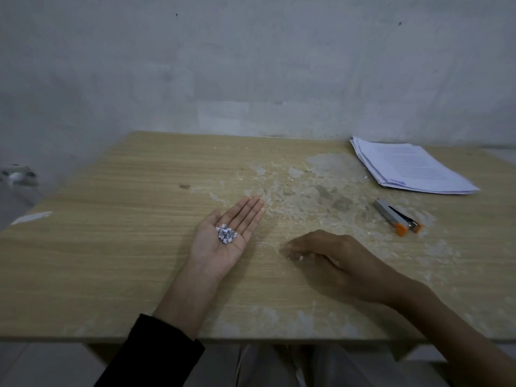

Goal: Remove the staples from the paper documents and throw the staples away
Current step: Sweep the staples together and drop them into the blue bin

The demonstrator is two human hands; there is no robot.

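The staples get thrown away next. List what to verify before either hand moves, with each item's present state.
1. Staples gathered: the pile of staples lies on the upturned palm of the left hand. Ok.
2. Left hand level, fingers straight. Ok.
3. Right hand free: it rests palm down on the table, holding nothing. Ok.
4. Strays: a white speck by the right fingertips may be a scrap. Cannot tell.
5. Bin: none in view. Cannot tell.
6. Papers and stapler set aside at right. Ok.
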